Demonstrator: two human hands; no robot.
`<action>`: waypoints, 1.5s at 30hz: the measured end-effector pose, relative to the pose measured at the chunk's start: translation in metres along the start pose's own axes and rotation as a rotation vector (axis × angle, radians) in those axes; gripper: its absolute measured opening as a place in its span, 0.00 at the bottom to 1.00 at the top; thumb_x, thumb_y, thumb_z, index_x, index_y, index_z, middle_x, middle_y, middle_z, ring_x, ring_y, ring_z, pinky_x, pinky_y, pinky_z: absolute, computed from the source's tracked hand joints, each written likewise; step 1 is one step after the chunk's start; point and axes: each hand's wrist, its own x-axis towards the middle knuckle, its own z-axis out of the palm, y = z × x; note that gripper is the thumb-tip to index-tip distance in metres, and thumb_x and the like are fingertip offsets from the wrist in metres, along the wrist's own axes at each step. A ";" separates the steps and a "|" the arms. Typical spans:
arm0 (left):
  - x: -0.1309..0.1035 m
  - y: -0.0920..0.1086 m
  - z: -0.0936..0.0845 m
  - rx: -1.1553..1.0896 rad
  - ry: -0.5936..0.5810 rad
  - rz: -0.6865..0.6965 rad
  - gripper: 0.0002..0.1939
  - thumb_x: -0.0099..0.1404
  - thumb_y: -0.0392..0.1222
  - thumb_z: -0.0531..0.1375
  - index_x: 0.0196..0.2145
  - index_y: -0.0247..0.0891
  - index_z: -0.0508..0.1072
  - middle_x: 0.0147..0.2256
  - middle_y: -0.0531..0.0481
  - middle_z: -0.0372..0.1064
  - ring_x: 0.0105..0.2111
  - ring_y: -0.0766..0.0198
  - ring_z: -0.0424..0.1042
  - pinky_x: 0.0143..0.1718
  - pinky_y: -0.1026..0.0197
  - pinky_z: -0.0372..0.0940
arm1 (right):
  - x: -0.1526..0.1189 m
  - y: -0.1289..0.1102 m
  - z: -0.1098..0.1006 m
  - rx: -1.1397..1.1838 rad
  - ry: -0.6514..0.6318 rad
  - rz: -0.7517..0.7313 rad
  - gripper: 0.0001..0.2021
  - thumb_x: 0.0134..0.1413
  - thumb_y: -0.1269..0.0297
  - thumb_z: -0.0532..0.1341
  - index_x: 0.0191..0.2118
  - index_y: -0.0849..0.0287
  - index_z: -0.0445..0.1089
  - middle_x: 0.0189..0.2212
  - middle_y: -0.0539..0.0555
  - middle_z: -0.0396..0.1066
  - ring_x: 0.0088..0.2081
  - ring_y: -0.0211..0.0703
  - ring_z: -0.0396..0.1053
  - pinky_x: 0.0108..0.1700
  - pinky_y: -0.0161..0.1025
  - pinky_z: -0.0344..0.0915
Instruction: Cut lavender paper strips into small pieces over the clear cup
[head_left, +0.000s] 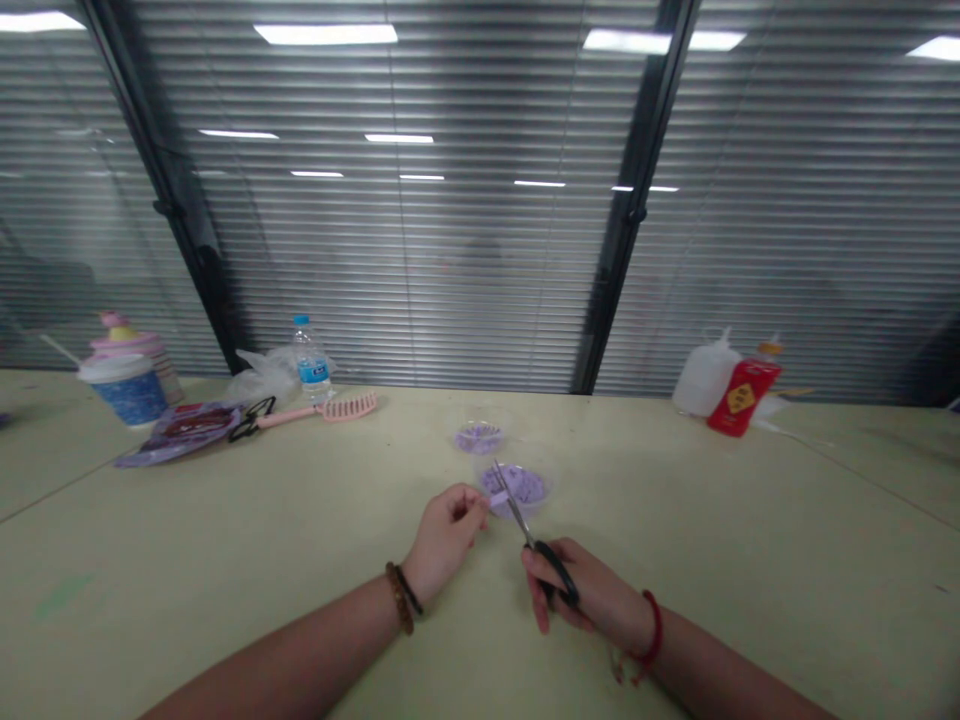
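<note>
The left hand point(448, 530) pinches the left end of a purple strip point(498, 498) between its fingers, over the near-left part of the near clear bowl point(541, 503); the fingers of the right hand point(589, 592) grasp the scissors point(531, 543) by the black handles, blades at the strip. The strip is judged light, soft and easily bent: hold it at the left end, clear of the blades. Treat the scissors as stiff and heavier; grip only the handles.
</note>
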 end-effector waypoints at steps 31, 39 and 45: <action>-0.002 0.001 0.003 -0.084 -0.034 0.007 0.15 0.55 0.50 0.55 0.22 0.36 0.63 0.15 0.59 0.54 0.15 0.73 0.51 0.17 0.68 0.48 | -0.002 -0.004 0.004 -0.162 0.034 0.052 0.23 0.44 0.43 0.56 0.19 0.62 0.60 0.15 0.51 0.67 0.09 0.25 0.46 0.10 0.28 0.41; -0.001 0.000 0.002 -0.087 -0.048 -0.002 0.14 0.55 0.50 0.55 0.23 0.34 0.65 0.17 0.57 0.57 0.15 0.73 0.53 0.17 0.69 0.48 | -0.002 -0.002 0.004 -0.162 0.048 0.072 0.23 0.44 0.43 0.56 0.20 0.62 0.60 0.14 0.50 0.66 0.09 0.25 0.47 0.10 0.28 0.41; 0.006 0.004 0.008 -0.106 -0.015 -0.012 0.14 0.54 0.50 0.56 0.22 0.35 0.65 0.16 0.57 0.58 0.13 0.74 0.52 0.15 0.69 0.48 | 0.002 0.001 0.004 -0.085 0.056 0.033 0.24 0.44 0.42 0.54 0.20 0.61 0.59 0.14 0.51 0.67 0.08 0.26 0.46 0.11 0.29 0.39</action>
